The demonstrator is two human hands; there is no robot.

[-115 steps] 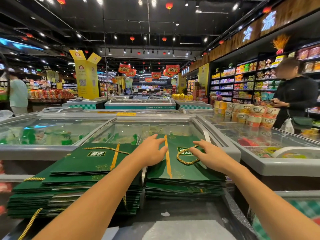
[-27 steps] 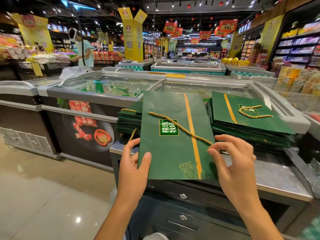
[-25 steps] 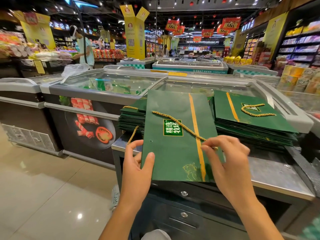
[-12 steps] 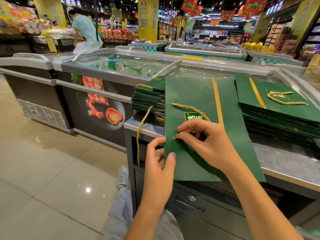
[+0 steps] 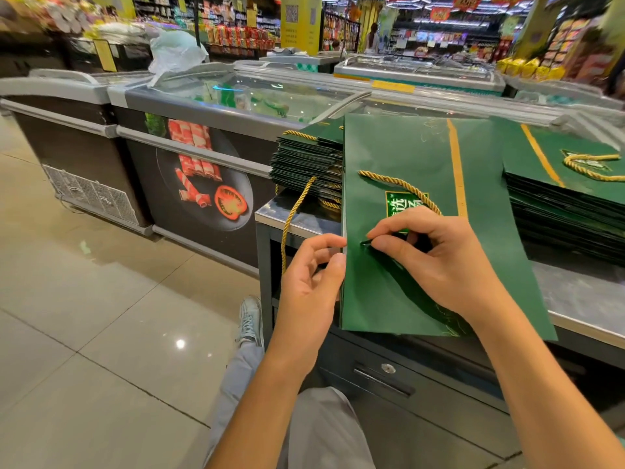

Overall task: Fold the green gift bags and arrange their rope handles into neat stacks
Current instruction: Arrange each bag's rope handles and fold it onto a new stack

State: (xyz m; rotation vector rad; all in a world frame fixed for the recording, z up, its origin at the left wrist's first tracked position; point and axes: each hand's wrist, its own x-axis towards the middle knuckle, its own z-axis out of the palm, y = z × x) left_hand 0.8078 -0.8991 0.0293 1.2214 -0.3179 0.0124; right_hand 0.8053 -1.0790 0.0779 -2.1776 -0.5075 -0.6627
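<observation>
Subject: one green gift bag (image 5: pixel 402 154), flat, matte card with sharp creases, a gold stripe down its length and a printed label partly under the fingers. It lies at centre frame on the steel desk (image 5: pixel 575 292), near end overhanging the desk's front edge. Its rope handle (image 5: pixel 395 184), twisted gold cord, arcs over the face and disappears under the right hand (image 5: pixel 436 262). That hand is curled, thumb and forefinger closed in a narrow pinch on a small dark spot on the bag's face near its left edge; cannot tell whether a cord end is in the pinch. The left hand (image 5: pixel 307 289) grips the bag's left edge, thumb on the front, fingers curled behind. Against 1.1 s ago: the right hand was at the lower right edge and has crossed to the left of the face; the left hand's grip is unchanged. Left stack (image 5: pixel 304 164), many thin dark layers, sits touching or just behind the bag's left edge, one loose cord (image 5: pixel 291 225) hanging off the desk's corner. Right stack (image 5: pixel 568 204) sits apart at right frame, a handle coiled on top, with bare brushed steel in front of it. Glass-topped freezers (image 5: pixel 236 103) run across the upper frame. Glossy tiled floor (image 5: pixel 101 299) lies open at the left.
</observation>
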